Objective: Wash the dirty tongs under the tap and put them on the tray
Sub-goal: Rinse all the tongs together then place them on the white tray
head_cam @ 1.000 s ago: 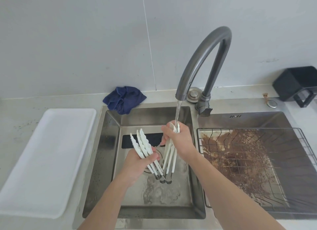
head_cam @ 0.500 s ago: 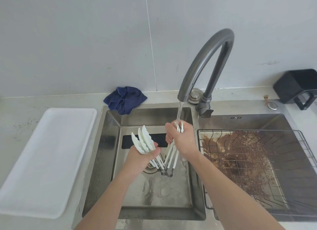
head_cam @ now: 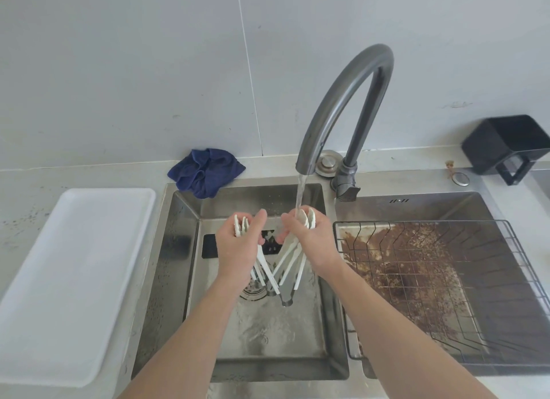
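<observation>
Over the left sink basin I hold white tongs in both hands. My left hand grips one bunch of tongs, white tips pointing up, handles slanting down to the right. My right hand grips a second bunch of tongs, whose tips sit in the water stream from the grey tap. The two bunches form a V and meet low above the drain. The white tray lies on the counter at the left with nothing on it.
A blue cloth lies at the sink's back edge. The right basin holds a wire rack over brown dirt. A black container stands at the back right. Water pools in the left basin.
My left hand has turned and risen, so its tongs stand more upright. Both hands have come level under the tap. The view has shifted slightly downward.
</observation>
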